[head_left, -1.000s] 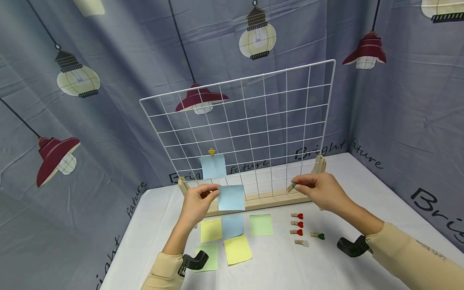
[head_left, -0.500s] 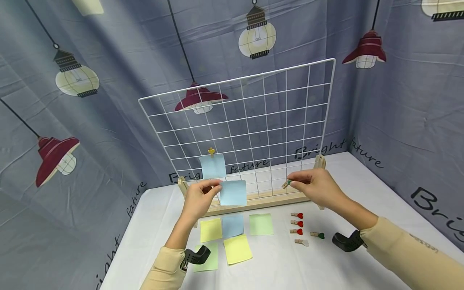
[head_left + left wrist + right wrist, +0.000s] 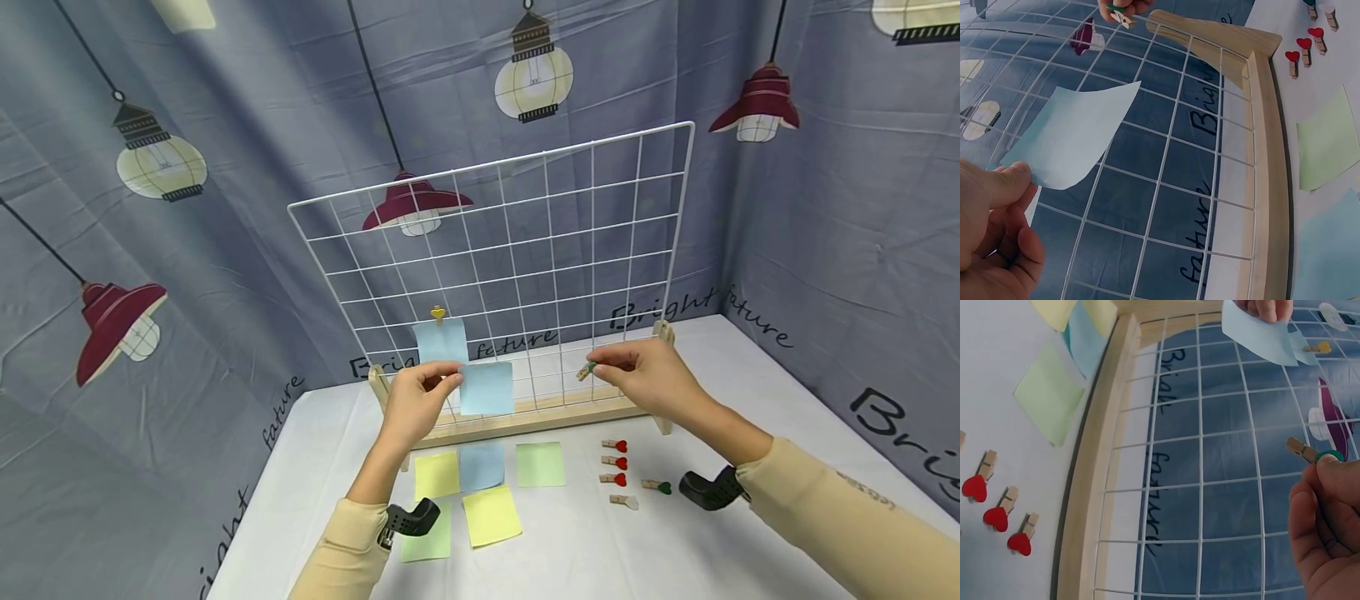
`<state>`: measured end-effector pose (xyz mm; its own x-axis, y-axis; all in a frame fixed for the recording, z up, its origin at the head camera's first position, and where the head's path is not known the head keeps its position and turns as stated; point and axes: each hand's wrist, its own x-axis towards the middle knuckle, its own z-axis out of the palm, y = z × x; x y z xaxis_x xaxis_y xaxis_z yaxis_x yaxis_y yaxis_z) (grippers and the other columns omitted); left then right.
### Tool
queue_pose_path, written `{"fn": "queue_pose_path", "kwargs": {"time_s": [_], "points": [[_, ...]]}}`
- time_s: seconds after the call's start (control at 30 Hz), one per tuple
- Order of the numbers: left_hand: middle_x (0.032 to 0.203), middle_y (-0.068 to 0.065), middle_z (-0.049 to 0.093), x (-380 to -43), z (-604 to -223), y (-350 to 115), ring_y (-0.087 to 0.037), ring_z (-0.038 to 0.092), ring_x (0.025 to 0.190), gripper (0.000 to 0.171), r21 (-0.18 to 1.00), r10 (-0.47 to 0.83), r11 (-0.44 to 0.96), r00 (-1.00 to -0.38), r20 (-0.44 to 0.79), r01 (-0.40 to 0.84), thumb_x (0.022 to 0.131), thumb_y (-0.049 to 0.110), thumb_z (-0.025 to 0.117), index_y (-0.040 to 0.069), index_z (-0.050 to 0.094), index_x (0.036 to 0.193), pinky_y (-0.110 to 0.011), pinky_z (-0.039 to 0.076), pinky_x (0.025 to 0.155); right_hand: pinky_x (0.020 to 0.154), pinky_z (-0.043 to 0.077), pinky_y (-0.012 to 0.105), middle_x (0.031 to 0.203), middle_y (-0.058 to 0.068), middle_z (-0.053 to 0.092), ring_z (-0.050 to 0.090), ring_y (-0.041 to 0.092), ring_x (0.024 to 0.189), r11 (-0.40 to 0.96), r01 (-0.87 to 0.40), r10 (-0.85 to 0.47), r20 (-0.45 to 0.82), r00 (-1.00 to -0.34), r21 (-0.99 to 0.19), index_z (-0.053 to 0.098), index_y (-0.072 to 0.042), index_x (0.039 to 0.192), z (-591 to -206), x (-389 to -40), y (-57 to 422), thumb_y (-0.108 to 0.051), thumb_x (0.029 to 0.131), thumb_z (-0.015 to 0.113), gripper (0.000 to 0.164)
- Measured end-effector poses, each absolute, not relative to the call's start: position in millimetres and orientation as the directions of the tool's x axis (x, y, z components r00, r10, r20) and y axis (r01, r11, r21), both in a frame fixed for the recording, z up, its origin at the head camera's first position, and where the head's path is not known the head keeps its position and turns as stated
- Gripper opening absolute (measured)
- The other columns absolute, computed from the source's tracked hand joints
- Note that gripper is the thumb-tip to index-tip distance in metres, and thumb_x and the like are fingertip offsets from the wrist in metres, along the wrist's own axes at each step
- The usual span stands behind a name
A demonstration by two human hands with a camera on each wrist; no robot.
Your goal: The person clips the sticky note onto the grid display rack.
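Observation:
My left hand (image 3: 417, 403) pinches a light blue sticky note (image 3: 487, 388) by its left edge, in front of the lower part of a white wire grid (image 3: 551, 246). In the left wrist view the held note (image 3: 1079, 137) curves slightly between thumb and fingers. To the right, my right hand (image 3: 651, 377) pinches a small wooden clothespin (image 3: 585, 372) with a green heart; its wooden tip points away from the fingers in the right wrist view. Another blue note (image 3: 441, 342) hangs on the grid under a yellow-heart clothespin (image 3: 438, 313), partly covered by my left hand and the held note.
The grid stands in a wooden base (image 3: 555, 417). On the white table lie yellow notes (image 3: 492, 517), a blue note (image 3: 482, 468) and green notes (image 3: 540, 464). Right of them are several red-heart clothespins (image 3: 615, 463), a white-heart one (image 3: 624, 502) and a green-heart one (image 3: 657, 487).
My left hand has raised the blue note and brought it slightly right, toward the grid. My right hand has moved left and a little up with the green-heart clothespin.

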<state>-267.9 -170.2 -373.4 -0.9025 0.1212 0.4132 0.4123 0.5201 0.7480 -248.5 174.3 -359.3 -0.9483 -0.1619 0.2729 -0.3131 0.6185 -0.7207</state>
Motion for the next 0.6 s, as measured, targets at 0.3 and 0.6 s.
{"fn": "queue_pose_path", "kwargs": {"time_s": [0.3, 0.6], "points": [[0.090, -0.003, 0.075, -273, -368, -163, -0.014, 0.050, 0.064, 0.018, 0.751, 0.123, 0.512, -0.901, 0.416, 0.416, 0.097, 0.021, 0.073, 0.016, 0.080, 0.112, -0.024, 0.036, 0.057, 0.062, 0.049, 0.026, 0.115, 0.015, 0.077, 0.068, 0.019, 0.086, 0.608, -0.323, -0.171, 0.277, -0.946, -0.725, 0.075, -0.006, 0.123, -354, -253, 167, -0.013, 0.098, 0.070, 0.026], [0.089, -0.012, 0.075, -277, -361, -156, -0.014, 0.053, 0.066, 0.018, 0.747, 0.118, 0.506, -0.893, 0.435, 0.431, 0.096, 0.020, 0.074, 0.014, 0.081, 0.112, -0.025, 0.040, 0.059, 0.060, 0.047, 0.026, 0.114, 0.013, 0.077, 0.066, 0.020, 0.084, 0.601, -0.335, -0.175, 0.289, -0.941, -0.726, 0.076, -0.008, 0.121, -349, -259, 160, -0.013, 0.099, 0.070, 0.024]]}}
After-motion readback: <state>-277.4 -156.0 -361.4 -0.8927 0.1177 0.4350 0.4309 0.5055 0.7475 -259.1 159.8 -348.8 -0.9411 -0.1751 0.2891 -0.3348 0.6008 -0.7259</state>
